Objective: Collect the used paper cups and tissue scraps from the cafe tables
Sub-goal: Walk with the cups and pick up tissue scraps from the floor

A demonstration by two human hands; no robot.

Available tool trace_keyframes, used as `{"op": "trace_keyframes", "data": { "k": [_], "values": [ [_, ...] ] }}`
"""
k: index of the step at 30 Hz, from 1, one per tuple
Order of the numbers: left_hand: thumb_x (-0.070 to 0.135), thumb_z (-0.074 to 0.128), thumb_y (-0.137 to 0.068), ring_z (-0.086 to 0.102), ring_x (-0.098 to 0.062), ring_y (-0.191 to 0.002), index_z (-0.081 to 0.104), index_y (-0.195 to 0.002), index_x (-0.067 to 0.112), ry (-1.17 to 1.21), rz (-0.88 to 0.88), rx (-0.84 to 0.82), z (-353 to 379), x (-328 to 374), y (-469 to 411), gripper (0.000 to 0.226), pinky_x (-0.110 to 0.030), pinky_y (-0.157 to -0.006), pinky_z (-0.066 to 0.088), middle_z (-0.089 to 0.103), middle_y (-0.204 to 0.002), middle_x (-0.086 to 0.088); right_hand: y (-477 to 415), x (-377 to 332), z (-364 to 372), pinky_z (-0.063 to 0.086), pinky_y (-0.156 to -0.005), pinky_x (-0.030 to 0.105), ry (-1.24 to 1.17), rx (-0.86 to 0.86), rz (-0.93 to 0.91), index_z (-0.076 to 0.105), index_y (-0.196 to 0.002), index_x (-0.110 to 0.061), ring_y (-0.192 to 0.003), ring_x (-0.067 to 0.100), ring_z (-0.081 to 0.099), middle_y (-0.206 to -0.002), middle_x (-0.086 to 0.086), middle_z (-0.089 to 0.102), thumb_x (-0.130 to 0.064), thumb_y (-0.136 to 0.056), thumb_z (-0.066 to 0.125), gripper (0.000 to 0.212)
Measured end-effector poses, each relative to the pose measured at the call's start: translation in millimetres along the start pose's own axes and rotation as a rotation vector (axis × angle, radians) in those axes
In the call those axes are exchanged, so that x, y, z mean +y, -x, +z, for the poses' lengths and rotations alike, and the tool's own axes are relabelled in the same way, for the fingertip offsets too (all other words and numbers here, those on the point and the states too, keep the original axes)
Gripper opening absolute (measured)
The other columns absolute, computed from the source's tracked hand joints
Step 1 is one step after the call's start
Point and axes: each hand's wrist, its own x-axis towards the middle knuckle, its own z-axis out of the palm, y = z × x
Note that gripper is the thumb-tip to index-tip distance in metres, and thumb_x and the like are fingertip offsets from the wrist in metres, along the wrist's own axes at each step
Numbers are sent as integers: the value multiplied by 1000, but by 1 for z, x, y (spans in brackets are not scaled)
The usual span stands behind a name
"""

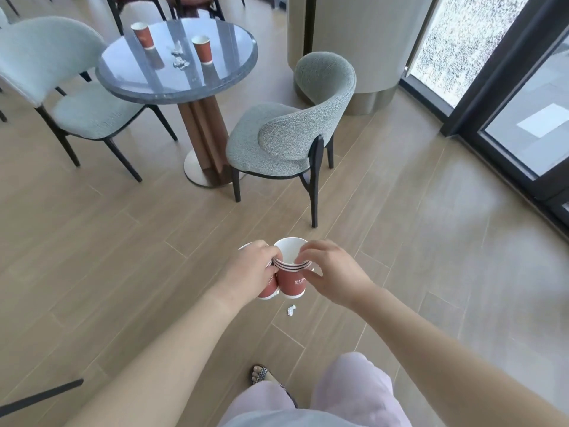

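Fingers (303, 252) of the right hand (332, 272) pinch the rim of a nested stack of red cups (291, 283). The left hand (249, 269) curls round a single cup (267, 291) pressed against the stack's left side, both forearms reaching forward, near the body. Judging by this, gathered cups are being consolidated; next likely comes nesting the single cup, stooping for the crumpled tissue bit (291, 310) on the floor just below, then walking to the far-left round table (184, 97), where two table cups (203, 49) and tissue scraps (180, 58) wait.
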Motion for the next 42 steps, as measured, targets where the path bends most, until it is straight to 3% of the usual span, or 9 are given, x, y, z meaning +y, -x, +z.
{"op": "trace_keyframes", "data": {
  "k": [7, 13, 19, 28, 33, 37, 42],
  "values": [
    [15, 54, -88, 54, -22, -99, 62, -105, 20, -7, -7, 26, -5, 16, -69, 19, -30, -78, 42, 58, -105, -2, -44, 47, -30, 45, -88, 34, 18, 22, -4, 65, -103, -12, -104, 25, 55, -112, 3, 62, -12, -82, 62, 21],
    [11, 55, -86, 56, -22, -97, 63, -101, 19, -7, -110, 0, 14, 7, -114, 19, -25, -74, 38, 59, -103, -2, -87, 90, -34, 46, -87, 37, 2, -117, -75, 64, -105, -11, -104, 26, 55, -110, 4, 64, -9, -81, 62, 24],
    [11, 53, -87, 54, -20, -98, 63, -96, 21, 57, -217, -14, 68, -17, -159, 16, -37, -79, 47, 58, -104, 1, -125, 150, 5, 46, -86, 39, 8, -231, -91, 64, -103, -14, -106, 24, 53, -109, 2, 63, -10, -82, 61, 22],
    [12, 50, -88, 53, -21, -101, 61, -107, 17, -3, -247, -119, 246, -143, -195, 23, -36, -78, 46, 56, -110, 0, -153, 267, 198, 48, -83, 38, 5, -372, -130, 66, -100, -15, -102, 26, 56, -105, 1, 66, -14, -84, 61, 17],
    [16, 46, -90, 53, -19, -99, 58, -108, 20, -38, -297, -171, 371, -230, -206, 22, -36, -80, 46, 56, -110, 4, -166, 340, 326, 47, -83, 35, 17, -463, -273, 65, -105, -12, -106, 22, 55, -106, 2, 66, -9, -84, 59, 22],
    [15, 46, -89, 53, -22, -101, 58, -107, 17, -106, -322, -130, 459, -302, -230, 22, -38, -80, 46, 56, -108, 0, -187, 402, 424, 50, -75, 36, 45, -437, -350, 62, -110, -15, -111, 19, 51, -111, -2, 64, -11, -87, 55, 25],
    [12, 48, -87, 55, -28, -100, 58, -109, 14, -159, -386, -35, 551, -363, -262, 24, -36, -79, 46, 57, -110, -7, -204, 459, 532, 49, -81, 37, 11, -296, -282, 61, -113, -15, -110, 24, 54, -119, 1, 60, -11, -85, 56, 28]
  ]
}}
